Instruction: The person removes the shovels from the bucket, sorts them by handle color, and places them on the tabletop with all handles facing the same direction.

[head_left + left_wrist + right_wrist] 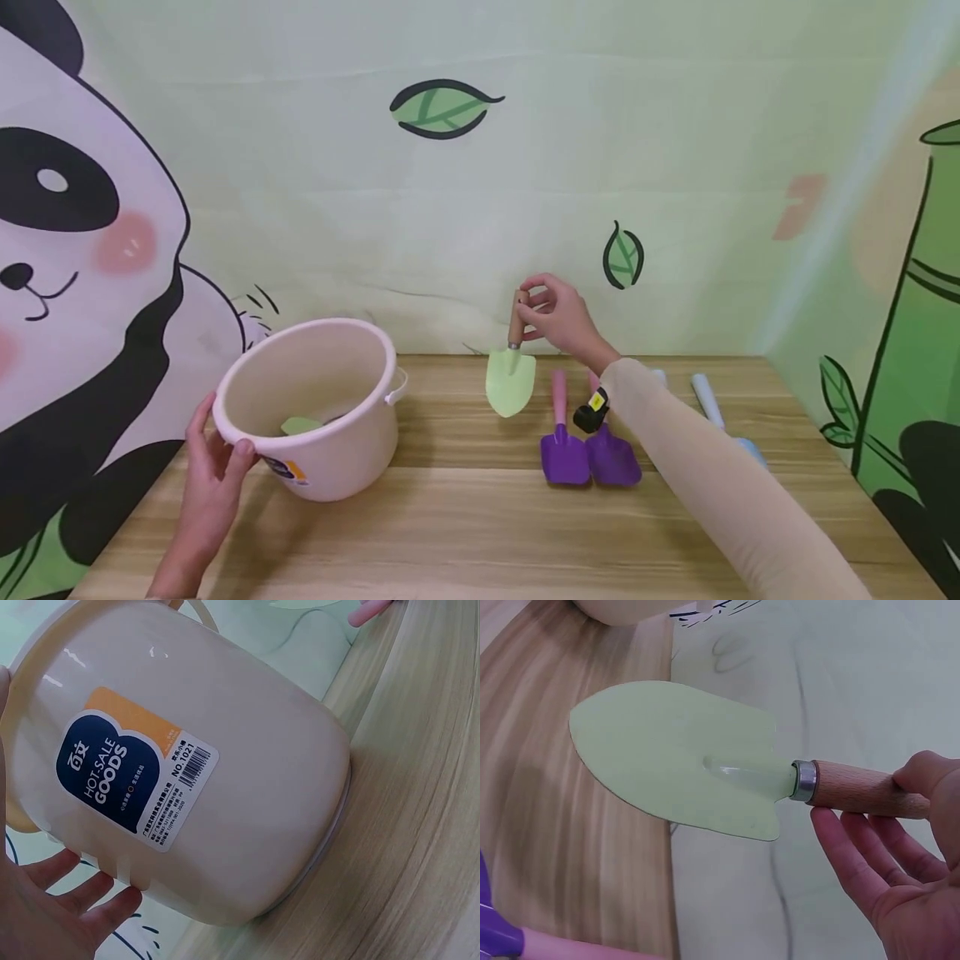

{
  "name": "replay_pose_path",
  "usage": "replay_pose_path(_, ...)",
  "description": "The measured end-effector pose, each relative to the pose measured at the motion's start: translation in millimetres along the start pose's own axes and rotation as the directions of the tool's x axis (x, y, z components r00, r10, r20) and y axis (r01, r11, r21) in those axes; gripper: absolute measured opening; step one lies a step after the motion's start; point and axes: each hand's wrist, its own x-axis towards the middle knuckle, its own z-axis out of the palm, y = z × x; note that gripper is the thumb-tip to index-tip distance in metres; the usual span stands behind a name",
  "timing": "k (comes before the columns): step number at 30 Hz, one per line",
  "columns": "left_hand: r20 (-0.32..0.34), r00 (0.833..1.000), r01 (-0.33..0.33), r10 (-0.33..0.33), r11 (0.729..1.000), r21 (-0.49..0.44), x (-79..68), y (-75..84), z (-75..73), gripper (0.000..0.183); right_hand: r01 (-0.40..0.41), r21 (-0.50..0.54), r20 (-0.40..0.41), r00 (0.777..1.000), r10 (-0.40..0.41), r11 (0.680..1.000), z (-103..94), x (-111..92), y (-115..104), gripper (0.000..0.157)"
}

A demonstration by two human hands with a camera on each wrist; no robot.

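A pale green trowel (pixel 511 382) with a wooden handle hangs blade-down in my right hand (pixel 561 317). Thumb and fingers pinch that handle (pixel 855 787) near its end, and the blade (pixel 675 754) is lifted over the back of the table. My left hand (pixel 213 471) grips the near left rim of a cream bucket (pixel 337 458), thumb at the rim and fingers along the side. The bucket tilts slightly toward me in the head view. Inside it lies a light green piece (pixel 302 426), mostly hidden by the near wall.
Two purple shovels with pink handles (pixel 565 457) lie side by side right of the trowel, partly behind my right wrist. Farther right, a blue tool (pixel 708 402) is partly covered by my sleeve. A printed cloth backdrop (pixel 480 225) rises directly behind the wooden table (pixel 450 542).
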Motion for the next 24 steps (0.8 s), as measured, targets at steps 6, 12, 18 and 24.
replay_pose_path(6,-0.016,1.000,0.012,-0.012,1.000,-0.006,-2.3,0.2,0.6,0.073,-0.072,0.044,0.002,0.997,0.072,0.996,6.1,-5.6,15.4,0.033)
replay_pose_path(12,-0.029,0.999,0.018,-0.018,1.000,-0.020,-3.2,0.2,0.8,0.073,-0.137,0.046,-0.003,0.991,0.137,0.990,11.5,-11.6,28.6,0.030)
replay_pose_path(18,-0.024,0.999,0.022,-0.023,0.999,-0.025,-2.8,0.5,1.9,0.073,-0.161,0.068,0.011,0.987,0.161,0.985,18.1,-16.4,37.7,0.030)
replay_pose_path(24,-0.024,0.999,0.025,-0.025,0.999,-0.030,-1.6,0.7,4.2,0.073,-0.192,0.081,0.040,0.981,0.189,0.978,25.7,-22.0,41.2,0.031)
